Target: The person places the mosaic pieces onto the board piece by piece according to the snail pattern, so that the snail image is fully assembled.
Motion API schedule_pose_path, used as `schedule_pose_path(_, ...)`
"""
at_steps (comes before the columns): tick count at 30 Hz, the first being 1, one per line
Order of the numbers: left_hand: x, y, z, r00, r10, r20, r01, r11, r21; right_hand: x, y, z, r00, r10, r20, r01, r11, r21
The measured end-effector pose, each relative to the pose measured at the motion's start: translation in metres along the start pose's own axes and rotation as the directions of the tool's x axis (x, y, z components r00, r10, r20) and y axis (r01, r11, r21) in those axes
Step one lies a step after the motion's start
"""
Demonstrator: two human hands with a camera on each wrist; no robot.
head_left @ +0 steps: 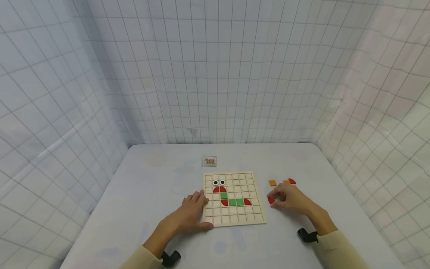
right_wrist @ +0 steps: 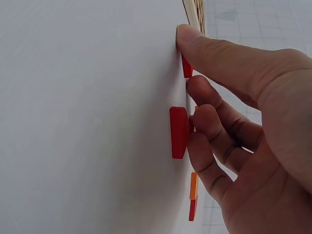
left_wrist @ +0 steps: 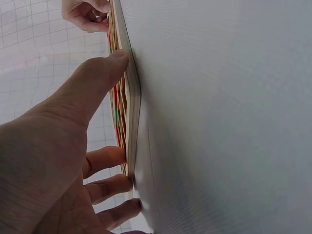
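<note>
While the left hand [head_left: 189,213] rests flat on the counter [head_left: 151,194] at the lower left corner of the wooden grid board [head_left: 233,220], its straight fingers [left_wrist: 109,158] touch the board's left edge and the thumb lies along the near edge. This hand holds nothing; it only presses against the board. The board sits in the lower middle of the head frame. Inside it there are two white eye pieces [head_left: 219,182], red curved pieces and three green squares [head_left: 232,200] in a snake-like line.

To the right of the board, the right hand [head_left: 290,200] is curled low over the counter. Its thumb tip [right_wrist: 187,34] presses on the counter, and a red piece [head_left: 270,200] lies just under the fingertips, at the left side of the hand. In the right wrist view a red piece [right_wrist: 179,131] lies against the curled fingers, touching them, but I cannot tell if the fingers really pinch it or only touch it.

Further up in the head frame, near the knuckles, lie an orange square [head_left: 272,183], a second orange piece [head_left: 286,182] and a red curved piece [head_left: 292,181]. A small picture card [head_left: 209,161] lies above the board.
</note>
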State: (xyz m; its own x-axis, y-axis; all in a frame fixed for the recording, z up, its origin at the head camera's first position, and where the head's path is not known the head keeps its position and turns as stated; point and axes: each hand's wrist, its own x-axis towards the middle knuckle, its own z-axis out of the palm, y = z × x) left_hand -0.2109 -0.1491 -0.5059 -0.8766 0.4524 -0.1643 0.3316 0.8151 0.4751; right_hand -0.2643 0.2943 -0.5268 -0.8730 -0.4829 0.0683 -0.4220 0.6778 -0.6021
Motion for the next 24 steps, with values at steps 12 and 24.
schedule_pose_path(12, 0.000, 0.000, 0.003, 1.000, 0.004, -0.013, -0.004, 1.000, -0.005, 0.003, -0.005, 0.002, 0.999, 0.030, 0.043, -0.032, 0.998, 0.047)
schedule_pose_path(24, 0.003, 0.001, 0.001, 1.000, 0.012, 0.007, -0.012, 1.000, 0.018, 0.013, -0.010, 0.007, 0.999, -0.034, 0.010, 0.034, 0.997, 0.074)
